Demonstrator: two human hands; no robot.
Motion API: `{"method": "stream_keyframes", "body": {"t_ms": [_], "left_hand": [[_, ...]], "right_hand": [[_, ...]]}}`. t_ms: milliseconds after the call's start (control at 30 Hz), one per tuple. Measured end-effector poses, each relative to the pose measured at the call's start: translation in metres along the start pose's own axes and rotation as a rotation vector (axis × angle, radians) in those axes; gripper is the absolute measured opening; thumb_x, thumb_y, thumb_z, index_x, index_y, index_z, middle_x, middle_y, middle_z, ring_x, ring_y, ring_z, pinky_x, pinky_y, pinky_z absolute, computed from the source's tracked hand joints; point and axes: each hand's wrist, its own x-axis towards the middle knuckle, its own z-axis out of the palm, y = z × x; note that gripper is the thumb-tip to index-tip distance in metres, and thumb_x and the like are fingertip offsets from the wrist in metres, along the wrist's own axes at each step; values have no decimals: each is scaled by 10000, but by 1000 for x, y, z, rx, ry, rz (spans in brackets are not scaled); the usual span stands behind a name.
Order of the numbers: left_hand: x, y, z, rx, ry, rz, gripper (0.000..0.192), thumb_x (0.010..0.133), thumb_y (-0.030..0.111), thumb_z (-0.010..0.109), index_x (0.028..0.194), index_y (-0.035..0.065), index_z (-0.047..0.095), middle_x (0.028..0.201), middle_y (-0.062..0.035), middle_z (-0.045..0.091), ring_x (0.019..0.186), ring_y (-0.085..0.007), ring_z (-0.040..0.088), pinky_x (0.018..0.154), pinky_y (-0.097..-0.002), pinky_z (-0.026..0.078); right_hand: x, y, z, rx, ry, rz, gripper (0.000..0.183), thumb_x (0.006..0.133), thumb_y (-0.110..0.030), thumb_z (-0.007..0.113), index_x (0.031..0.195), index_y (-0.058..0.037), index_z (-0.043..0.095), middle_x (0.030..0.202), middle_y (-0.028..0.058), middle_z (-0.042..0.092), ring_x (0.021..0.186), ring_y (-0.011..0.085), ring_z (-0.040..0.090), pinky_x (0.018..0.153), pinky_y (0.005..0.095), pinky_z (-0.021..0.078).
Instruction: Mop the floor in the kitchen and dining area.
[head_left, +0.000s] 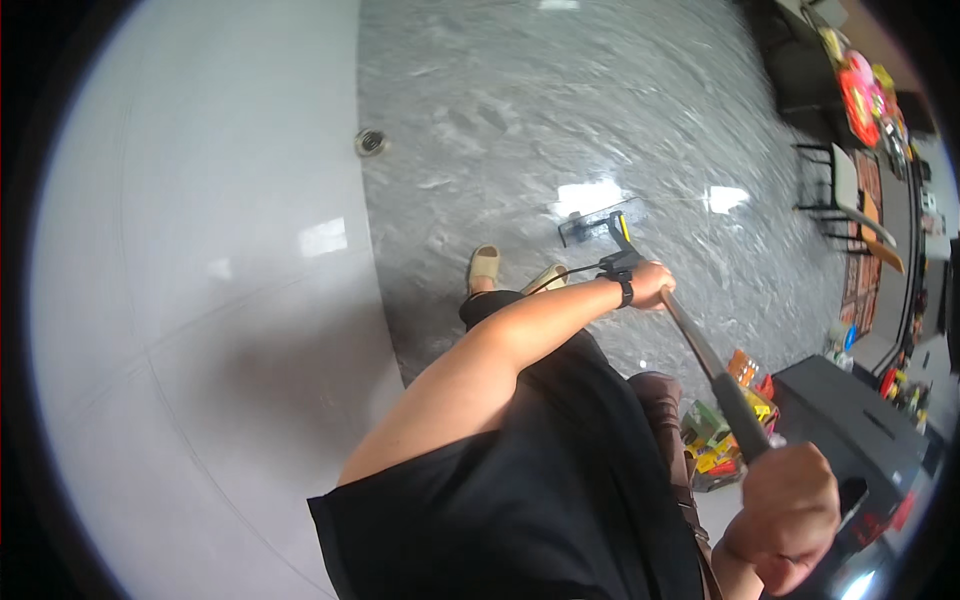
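My left hand (651, 285), with a black strap and a small black device with a cable at the wrist, is closed around the metal pole (694, 334) of a long-handled floor tool. My right hand (791, 510) is closed around the upper end of its dark grip (739, 420). At the lower end, beyond my left hand, a flat, dark rectangular head (589, 227) with a yellow part on its joint lies on the grey marbled floor. Whether it is a mop or a squeegee, I cannot tell. My feet in beige slides (484, 264) stand close to the head.
Pale floor (225, 187) adjoins the grey floor on the left, with a round metal drain (370, 142) at the border. To the right are chairs (844, 176), a dark box-like cabinet (847, 420) and a container of colourful packets (720, 450). A brown bag (658, 394) hangs beside me.
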Motion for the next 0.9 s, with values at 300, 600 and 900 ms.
{"method": "stream_keyframes", "body": {"t_ms": [300,600,900], "left_hand": [[-114,66,-140,80,773,-116,377,717,286,859,595,124,541,632,-73,575,668,-324,592,654,-448,426],[-271,20,-227,233,1037,-489,398,799,254,830,627,82,515,694,-101,581,745,-355,566,713,-471,427],[-356,3,-234,301,948,-636,375,840,217,793,687,50,494,726,-134,570,791,-372,582,753,-473,473]], "right_hand": [[29,-36,33,201,79,-307,214,854,-118,715,720,-97,549,695,40,574,587,199,542,586,373,442],[96,41,107,395,-137,-120,214,734,-148,808,670,-105,608,622,17,645,549,157,650,589,311,513],[94,67,163,327,-232,-137,214,760,-65,783,667,-90,591,745,70,641,720,250,680,729,432,550]]}}
